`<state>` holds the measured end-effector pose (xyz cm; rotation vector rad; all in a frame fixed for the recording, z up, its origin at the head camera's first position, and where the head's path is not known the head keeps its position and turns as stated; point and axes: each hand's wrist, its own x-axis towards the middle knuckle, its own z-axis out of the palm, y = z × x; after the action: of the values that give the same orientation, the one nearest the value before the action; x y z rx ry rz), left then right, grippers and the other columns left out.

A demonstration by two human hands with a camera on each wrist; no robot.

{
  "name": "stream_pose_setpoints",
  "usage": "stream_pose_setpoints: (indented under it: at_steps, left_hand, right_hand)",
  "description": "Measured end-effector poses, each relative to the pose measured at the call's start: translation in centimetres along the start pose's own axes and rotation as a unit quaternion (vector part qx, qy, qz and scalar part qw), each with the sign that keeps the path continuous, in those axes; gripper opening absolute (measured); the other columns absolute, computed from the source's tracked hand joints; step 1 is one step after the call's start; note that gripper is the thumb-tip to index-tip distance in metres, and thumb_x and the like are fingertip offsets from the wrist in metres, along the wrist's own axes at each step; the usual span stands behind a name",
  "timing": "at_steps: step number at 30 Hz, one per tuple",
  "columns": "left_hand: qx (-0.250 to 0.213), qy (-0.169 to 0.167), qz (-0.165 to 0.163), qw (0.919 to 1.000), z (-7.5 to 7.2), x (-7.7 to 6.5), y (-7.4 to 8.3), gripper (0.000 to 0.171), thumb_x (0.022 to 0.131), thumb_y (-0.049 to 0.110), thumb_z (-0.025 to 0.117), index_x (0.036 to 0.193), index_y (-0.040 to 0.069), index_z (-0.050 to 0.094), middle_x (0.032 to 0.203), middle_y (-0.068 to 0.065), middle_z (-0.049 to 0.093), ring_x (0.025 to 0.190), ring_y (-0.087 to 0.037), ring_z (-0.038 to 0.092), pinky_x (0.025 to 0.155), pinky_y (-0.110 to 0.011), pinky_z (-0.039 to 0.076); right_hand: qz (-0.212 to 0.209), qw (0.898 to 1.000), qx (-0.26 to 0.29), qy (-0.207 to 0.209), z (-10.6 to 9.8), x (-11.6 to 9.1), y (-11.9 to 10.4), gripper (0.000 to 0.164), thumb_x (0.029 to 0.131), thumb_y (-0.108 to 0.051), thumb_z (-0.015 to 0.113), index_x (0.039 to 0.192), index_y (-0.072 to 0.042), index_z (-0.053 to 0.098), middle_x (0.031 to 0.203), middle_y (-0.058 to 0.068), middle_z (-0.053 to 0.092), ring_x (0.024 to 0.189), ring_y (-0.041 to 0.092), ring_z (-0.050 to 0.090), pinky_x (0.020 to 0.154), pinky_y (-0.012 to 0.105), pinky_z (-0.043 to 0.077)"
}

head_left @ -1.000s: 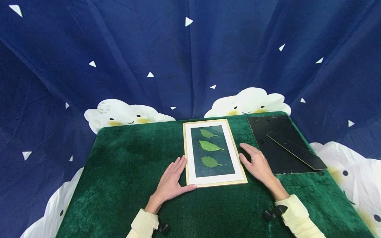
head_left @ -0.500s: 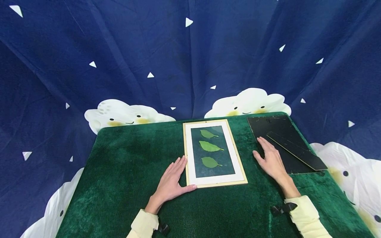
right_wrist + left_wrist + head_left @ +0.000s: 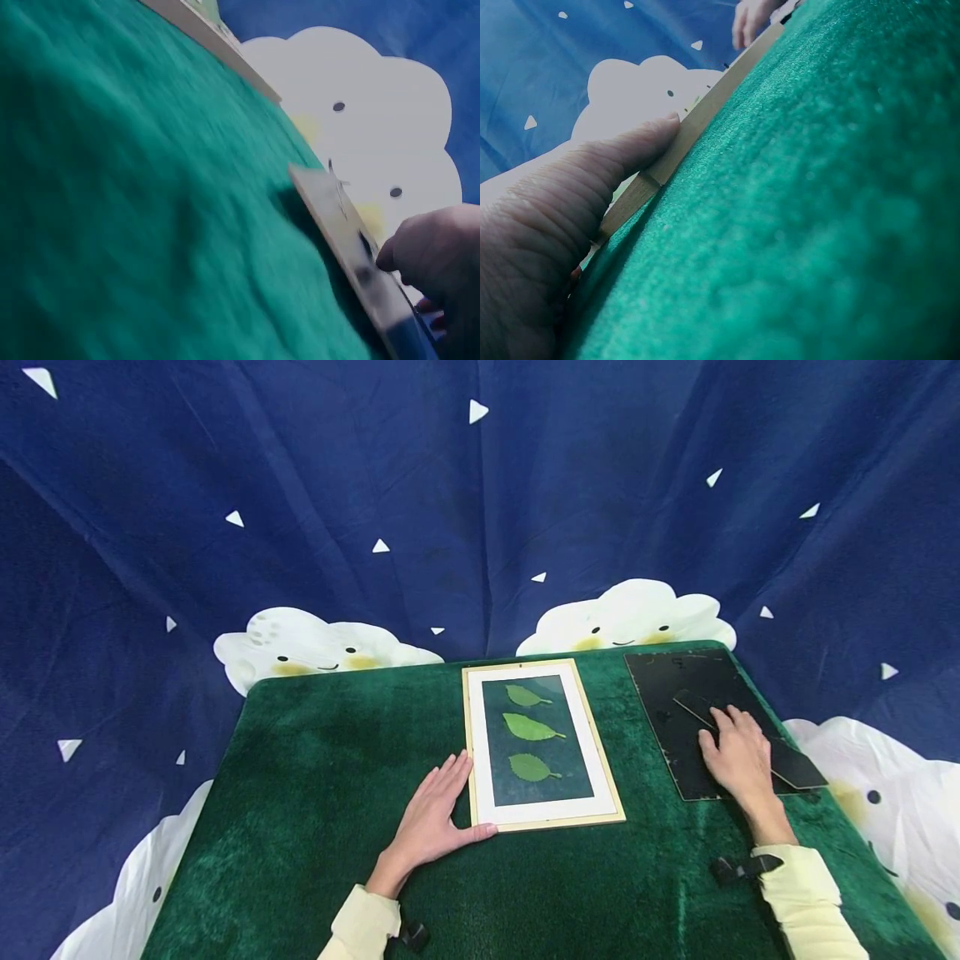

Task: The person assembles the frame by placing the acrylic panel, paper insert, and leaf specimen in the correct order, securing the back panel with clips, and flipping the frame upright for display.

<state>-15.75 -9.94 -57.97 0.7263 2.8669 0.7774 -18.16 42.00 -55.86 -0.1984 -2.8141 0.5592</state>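
Observation:
A picture frame (image 3: 617, 793) with a pale wood edge and white mat lies on the green cloth, with several green leaves (image 3: 529, 727) on its dark centre. My left hand (image 3: 429, 822) rests along its left side at the near corner, thumb on the near edge, as the left wrist view also shows with the thumb (image 3: 649, 142) on the wood. To the right lies a black backing board (image 3: 667, 693) with a long easel stand (image 3: 798, 768) across it. My right hand (image 3: 738, 756) is over the board and covers the middle of the stand, fingers loosely bent.
The table (image 3: 315, 760) is covered in green plush cloth. Behind it hangs a blue curtain (image 3: 337, 485) with white triangles and cloud shapes. A strip of cloth separates the frame from the backing board, which lies near the table's right edge.
My right hand has moved right, from beside the picture frame to over the backing board and its stand. My left hand has stayed on the frame's near left corner.

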Motion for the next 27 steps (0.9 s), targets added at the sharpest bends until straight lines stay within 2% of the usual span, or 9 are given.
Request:
stream_pose_setpoints:
  at_steps: [3,7,10,13,19,22,27]
  left_hand:
    - [0.002,-0.003,-0.002,1.0,-0.1,0.0,0.0,0.119,0.081,0.09,0.056,0.169,0.02,0.018,0.174,0.008,0.012,0.162,-0.013,0.007,0.13,-0.043,0.01]
    - [0.001,-0.003,-0.003,1.0,-0.1,0.0,0.0,0.119,0.081,0.089,0.056,0.169,0.019,0.018,0.174,0.007,0.013,0.162,-0.014,0.007,0.13,-0.044,0.011]
    - [0.0,-0.004,-0.004,1.0,-0.1,0.0,0.0,0.119,0.081,0.09,0.056,0.169,0.02,0.018,0.174,0.008,0.012,0.162,-0.013,0.006,0.13,-0.044,0.01]
    - [0.002,-0.003,-0.001,1.0,0.0,0.1,0.0,0.118,0.081,0.09,0.055,0.169,0.02,0.018,0.174,0.008,0.012,0.162,-0.013,0.006,0.13,-0.044,0.011]
    - [0.0,0.002,-0.001,1.0,0.0,0.1,-0.1,0.118,0.081,0.089,0.057,0.169,0.02,0.017,0.174,0.008,0.012,0.162,-0.014,0.007,0.13,-0.045,0.011]
    - [0.002,0.002,-0.003,1.0,0.0,0.0,-0.1,0.119,0.08,0.09,0.057,0.169,0.021,0.017,0.174,0.008,0.012,0.162,-0.013,0.007,0.13,-0.044,0.011]
    - [-0.001,-0.003,-0.002,1.0,0.0,0.0,0.0,0.118,0.081,0.09,0.056,0.169,0.021,0.016,0.174,0.009,0.011,0.162,-0.013,0.006,0.13,-0.044,0.01]
  right_hand:
    - [0.035,0.999,-0.016,-0.009,-0.4,0.0,1.4,0.055,0.107,-0.029,0.049,0.15,0.005,0.044,0.151,0.044,0.033,0.142,0.064,0.025,0.109,0.079,0.02]
    - [0.07,0.996,-0.018,-0.045,-1.1,-0.2,2.8,0.069,0.108,-0.05,0.044,0.158,-0.002,0.036,0.155,0.046,0.024,0.14,0.069,0.021,0.106,0.081,0.018]
    - [0.092,0.993,-0.014,-0.067,-1.5,-0.3,3.4,0.079,0.107,-0.059,0.035,0.16,-0.001,0.03,0.156,0.048,0.017,0.139,0.073,0.017,0.104,0.082,0.016]
    - [0.118,0.99,-0.015,-0.07,-2.0,-0.4,3.8,0.086,0.106,-0.064,0.033,0.159,0.003,0.027,0.151,0.05,0.019,0.135,0.073,0.019,0.101,0.081,0.019]
    - [0.169,0.983,-0.038,-0.057,-2.7,-0.1,3.7,0.108,0.095,-0.075,0.049,0.155,0.011,0.028,0.143,0.049,0.035,0.128,0.07,0.033,0.098,0.076,0.029]
    - [0.179,0.982,-0.047,-0.043,-3.0,0.3,3.6,0.115,0.089,-0.077,0.061,0.15,0.016,0.033,0.134,0.049,0.043,0.121,0.069,0.04,0.095,0.074,0.035]
    - [0.199,0.978,-0.051,-0.037,-3.8,0.7,3.9,0.123,0.078,-0.075,0.075,0.142,0.022,0.038,0.126,0.048,0.047,0.114,0.066,0.046,0.09,0.071,0.042]
